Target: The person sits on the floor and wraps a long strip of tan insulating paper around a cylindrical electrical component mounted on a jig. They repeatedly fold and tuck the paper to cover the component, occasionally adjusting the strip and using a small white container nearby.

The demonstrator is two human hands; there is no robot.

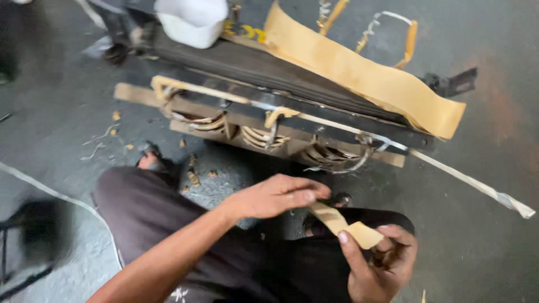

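The left hand (278, 196) reaches across the person's lap with its fingers stretched flat and pressed together, thumb underneath, pinching the upper end of a short strip of tan paper (342, 223). The right hand (379, 264) sits lower, curled half closed, its thumb laid on the strip's lower end and the other fingers folded behind it, so the strip runs slantwise between the two hands, just above the person's dark trousers (168, 219). The strip is flat, stiff-looking and matte, the colour of cardboard, with a squared, slightly bent lower end. Beyond the hands, on the grey concrete floor (494, 185), lies a large transformer core (264, 70), a long block of thin dark stacked sheets with a black metal clamp bar along its near edge. A wide band of the same tan paper (365, 76) drapes over the block's top and hangs off the right end in a smooth curve. Under the bar, curved coil leads (264, 134) wrapped in pale tape loop out in three clusters, resting against a wooden plank (135, 92). A long twisted white tape (477, 185) trails from the bar out across the floor to the right. A white plastic container (191, 19) stands at the block's far side. Small tan scraps (193, 178) litter the floor by the person's foot.
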